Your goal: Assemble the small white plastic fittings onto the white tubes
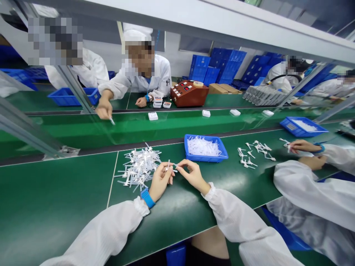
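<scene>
Pointing lengthwise up the view, tube (168, 164) in hands (161, 180)

White piece (168, 164) partly finger-hidden

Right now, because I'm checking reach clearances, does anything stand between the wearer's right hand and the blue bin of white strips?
Nothing visible does. Between the right hand and the blue bin, only green worktop shows; the pile of white pieces lies left of both.
</scene>
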`<state>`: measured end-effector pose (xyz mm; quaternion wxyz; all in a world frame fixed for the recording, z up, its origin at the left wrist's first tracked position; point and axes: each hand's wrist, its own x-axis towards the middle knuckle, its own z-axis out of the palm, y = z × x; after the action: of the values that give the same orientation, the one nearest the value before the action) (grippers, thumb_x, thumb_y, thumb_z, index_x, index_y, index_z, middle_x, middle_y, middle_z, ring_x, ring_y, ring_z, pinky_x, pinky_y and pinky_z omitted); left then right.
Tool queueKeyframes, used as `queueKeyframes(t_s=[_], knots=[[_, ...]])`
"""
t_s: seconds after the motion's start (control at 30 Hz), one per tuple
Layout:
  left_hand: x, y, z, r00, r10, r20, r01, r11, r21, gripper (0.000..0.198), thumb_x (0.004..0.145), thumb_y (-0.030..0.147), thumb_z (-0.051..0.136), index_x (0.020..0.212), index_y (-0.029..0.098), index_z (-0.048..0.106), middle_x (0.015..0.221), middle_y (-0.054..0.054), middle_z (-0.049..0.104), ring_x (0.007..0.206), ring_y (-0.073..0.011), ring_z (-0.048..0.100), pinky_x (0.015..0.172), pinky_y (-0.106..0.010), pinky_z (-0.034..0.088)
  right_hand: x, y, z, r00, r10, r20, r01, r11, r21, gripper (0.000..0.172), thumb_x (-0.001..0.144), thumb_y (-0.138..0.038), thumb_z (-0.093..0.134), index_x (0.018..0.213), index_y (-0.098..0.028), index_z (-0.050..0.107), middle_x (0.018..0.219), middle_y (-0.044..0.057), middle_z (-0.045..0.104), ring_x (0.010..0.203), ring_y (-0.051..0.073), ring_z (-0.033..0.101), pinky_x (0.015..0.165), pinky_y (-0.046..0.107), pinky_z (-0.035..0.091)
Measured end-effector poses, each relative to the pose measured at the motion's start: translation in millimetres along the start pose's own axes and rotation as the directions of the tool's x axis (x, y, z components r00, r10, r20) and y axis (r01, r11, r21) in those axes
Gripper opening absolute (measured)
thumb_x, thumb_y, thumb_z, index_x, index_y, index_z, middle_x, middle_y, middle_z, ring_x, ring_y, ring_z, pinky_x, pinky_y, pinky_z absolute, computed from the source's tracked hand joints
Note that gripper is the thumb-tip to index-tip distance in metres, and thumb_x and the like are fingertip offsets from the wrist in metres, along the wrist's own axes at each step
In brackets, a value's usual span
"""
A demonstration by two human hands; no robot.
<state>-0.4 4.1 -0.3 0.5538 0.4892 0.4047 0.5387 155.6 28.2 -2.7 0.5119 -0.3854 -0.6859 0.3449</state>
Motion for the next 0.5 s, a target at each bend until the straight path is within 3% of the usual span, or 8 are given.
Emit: queueKeyframes(t_s=[0.17,0.5], knots=[[-0.1,-0.5,-0.7,1.000,0.013,-0.023,-0.013,1.000,0.021,0.032,0.083,0.044,0.061,0.095,0.015,0.057,0.066,0.002,0.058,0.039,-0.0045,0.049,0.040,-0.017,0.036,-0.5,-1.2,0.3,0.997,0.017,0.079,-0.019,1.000,0.022,0.013,0.084,-0.031,0.064,0.081,-0.018,0.064,0.075,0.003,0.066,0.070,0.016,0.061,0.065,0.029,0.051],[2.2,-5.4,-3.8,0.999,0.020,0.025,-0.022,0.998,0.051,0.028,0.085,0.041,0.060,0.093,0.015,0.059,0.067,0.002,0.058,0.039,-0.0042,0.048,0.039,-0.017,0.035,-0.3,0.9,1.3,0.993,0.074,0.093,-0.079,0.995,0.058,0.018,0.084,-0.036,0.064,0.084,-0.019,0.064,0.080,0.004,0.067,0.075,0.017,0.064,0.069,0.029,0.053]])
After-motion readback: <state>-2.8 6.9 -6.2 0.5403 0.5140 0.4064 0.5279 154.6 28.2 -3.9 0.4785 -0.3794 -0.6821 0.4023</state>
